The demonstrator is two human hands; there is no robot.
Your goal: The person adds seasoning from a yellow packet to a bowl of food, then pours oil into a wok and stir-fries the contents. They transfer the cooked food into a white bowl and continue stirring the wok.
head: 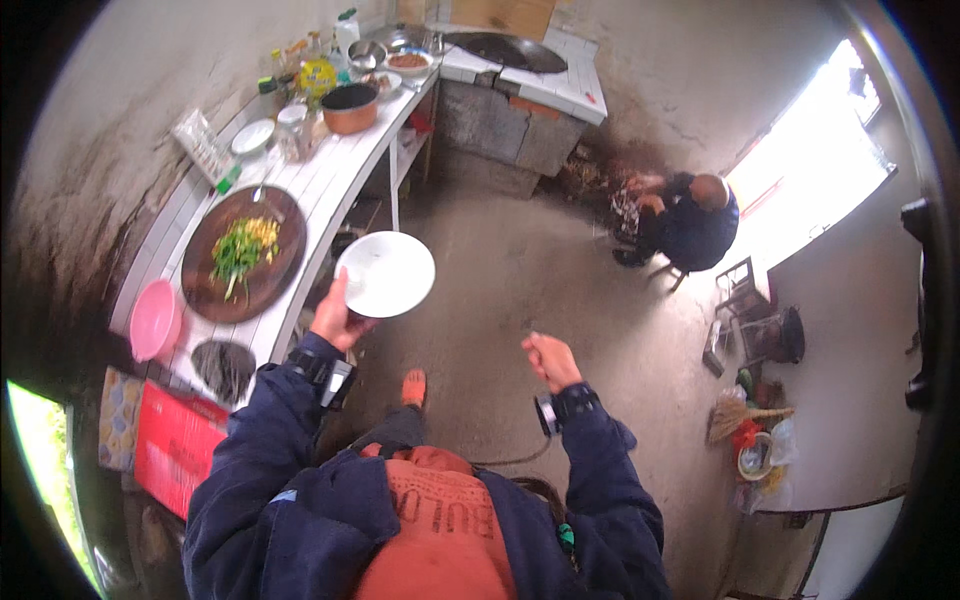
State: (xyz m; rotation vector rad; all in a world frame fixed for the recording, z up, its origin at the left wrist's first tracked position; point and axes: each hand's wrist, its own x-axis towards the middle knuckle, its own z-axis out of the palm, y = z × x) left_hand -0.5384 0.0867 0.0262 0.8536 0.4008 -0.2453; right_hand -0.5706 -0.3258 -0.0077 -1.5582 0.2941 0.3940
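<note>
My left hand (339,315) grips a white plate (387,274) by its near left rim, thumb on top, held out beside the counter edge. My right hand (551,360) hangs over the floor with its fingers curled in, and I see nothing in it. On the white tiled counter (304,180) at the left lies a round wooden chopping board (201,266). Chopped greens (238,255) are heaped on it beside a pale yellow chopped ingredient (264,231). What looks like a knife (259,193) rests at the board's far edge.
A pink plastic bowl (155,321), an orange pot (351,109) and several bottles and dishes crowd the counter. A large wok (517,54) is set into the tiled stove (555,94). Another person (686,221) sits low near the stove. Stools (739,289) and a broom (739,416) are at right.
</note>
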